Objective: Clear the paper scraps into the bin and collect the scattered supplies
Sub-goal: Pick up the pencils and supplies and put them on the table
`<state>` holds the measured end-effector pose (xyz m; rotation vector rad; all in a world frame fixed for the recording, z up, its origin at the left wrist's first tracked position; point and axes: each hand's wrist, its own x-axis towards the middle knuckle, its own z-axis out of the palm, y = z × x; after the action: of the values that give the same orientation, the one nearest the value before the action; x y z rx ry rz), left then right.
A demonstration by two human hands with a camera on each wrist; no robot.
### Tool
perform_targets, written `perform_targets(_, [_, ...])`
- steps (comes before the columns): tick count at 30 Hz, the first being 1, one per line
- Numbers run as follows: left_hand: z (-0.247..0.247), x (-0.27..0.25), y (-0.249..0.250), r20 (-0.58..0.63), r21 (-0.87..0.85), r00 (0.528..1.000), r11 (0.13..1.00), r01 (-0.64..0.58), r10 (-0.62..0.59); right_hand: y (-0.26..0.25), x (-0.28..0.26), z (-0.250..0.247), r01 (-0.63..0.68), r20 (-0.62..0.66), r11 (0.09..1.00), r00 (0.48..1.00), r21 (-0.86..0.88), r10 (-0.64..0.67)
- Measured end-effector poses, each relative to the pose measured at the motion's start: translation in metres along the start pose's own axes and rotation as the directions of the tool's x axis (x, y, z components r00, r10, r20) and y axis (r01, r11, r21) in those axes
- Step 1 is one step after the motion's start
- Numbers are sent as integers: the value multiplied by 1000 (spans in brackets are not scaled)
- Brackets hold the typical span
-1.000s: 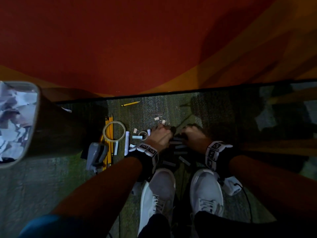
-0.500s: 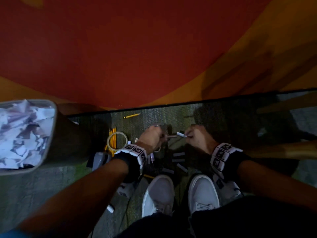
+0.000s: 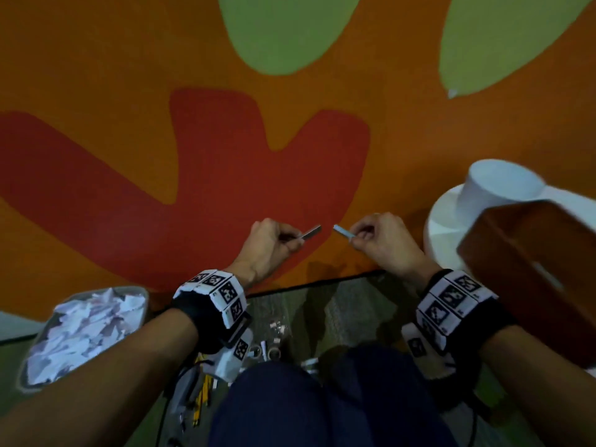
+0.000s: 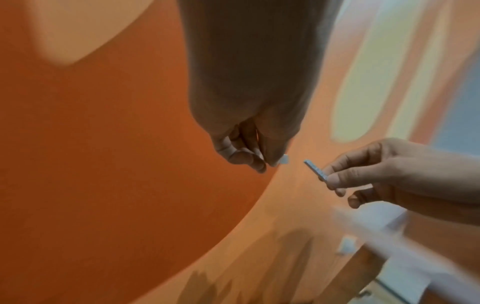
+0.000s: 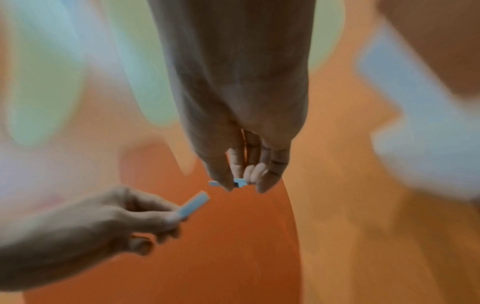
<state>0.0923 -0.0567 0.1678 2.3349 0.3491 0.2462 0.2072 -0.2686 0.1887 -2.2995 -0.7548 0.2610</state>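
Both hands are raised in front of the painted wall, each pinching a short grey staple strip. My left hand (image 3: pixel 295 241) holds its strip (image 3: pixel 311 233) between thumb and fingertips, pointing right. My right hand (image 3: pixel 358 237) pinches the other strip (image 3: pixel 343 231), pointing left; the two ends are a small gap apart. The left wrist view shows the right hand's strip (image 4: pixel 315 170) clearly, while the right wrist view shows the left hand's strip (image 5: pixel 193 206). The bin (image 3: pixel 142 295) at lower left is full of crumpled paper scraps (image 3: pixel 84 330).
On the floor between my arms lie small tape rolls (image 3: pixel 274 351), clips (image 3: pixel 277 327), yellow pencils (image 3: pixel 201 398) and a grey stapler (image 3: pixel 183 391), partly hidden by my knees (image 3: pixel 290 404). A white round pedestal (image 3: pixel 451 221) and a brown wooden piece (image 3: pixel 529 269) stand at right.
Both hands lifted off the floor pile, each carrying a staple strip, and moved apart slightly. The head view tilted up from the floor to the wall.
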Motion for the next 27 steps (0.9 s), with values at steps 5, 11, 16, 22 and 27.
perform_targets(5, [-23, 8, 87, -18, 2, 987, 987, -162, 162, -39, -35, -78, 26, -172, 998, 985, -49, -34])
perform_targets(11, [-9, 16, 189, 63, 35, 933, 933, -358, 355, -36, -90, -168, -64, -313, 983, 950, -171, 7])
perform_targets(16, [28, 16, 243, 188, 55, 880, 890, -453, 436, -1, -130, -203, -202, -369, 955, 923, -219, 111])
perform_targets(22, [79, 20, 276, 289, 53, 821, 848, -528, 493, 36, -147, -214, -344, -374, 917, 893, -203, 252])
perform_targets(27, [91, 28, 288, 320, 141, 789, 797, -588, 525, 50, -141, -223, -364, -348, 902, 897, -233, 272])
